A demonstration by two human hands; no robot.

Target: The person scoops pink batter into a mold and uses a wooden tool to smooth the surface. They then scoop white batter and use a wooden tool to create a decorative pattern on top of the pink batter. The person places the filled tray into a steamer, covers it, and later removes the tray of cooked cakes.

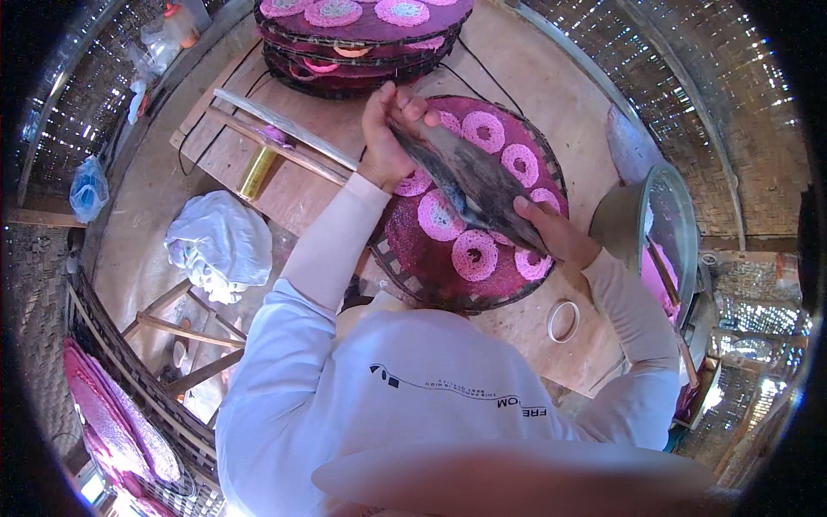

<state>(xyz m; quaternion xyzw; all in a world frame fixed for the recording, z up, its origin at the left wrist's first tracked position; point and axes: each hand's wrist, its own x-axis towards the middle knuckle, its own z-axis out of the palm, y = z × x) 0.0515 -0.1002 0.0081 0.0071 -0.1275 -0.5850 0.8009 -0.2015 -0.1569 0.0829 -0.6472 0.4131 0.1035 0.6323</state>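
Note:
Both my hands hold a dark, worn, long board-like piece (487,189), slanting from upper left to lower right. My left hand (389,138) is closed round its upper end, with fingertips curled over the edge. At the lower end my right hand (558,231) grips it, thumb on top and fingers hidden beneath. Directly below lies a round woven tray (564,168) with a dark-rimmed edge and a purple-red sheet. Several pink lacy rings (475,255) rest on that sheet, some with whitish middles. The board-like piece hides part of the tray and some rings.
Stacked round trays (362,47) with similar rings stand at the far end of the wooden table (517,60). A large tub (624,215) holding pink stuff and sticks is at right, near a white ring (563,321). Wooden bars (284,138) and a white bag (220,241) are left.

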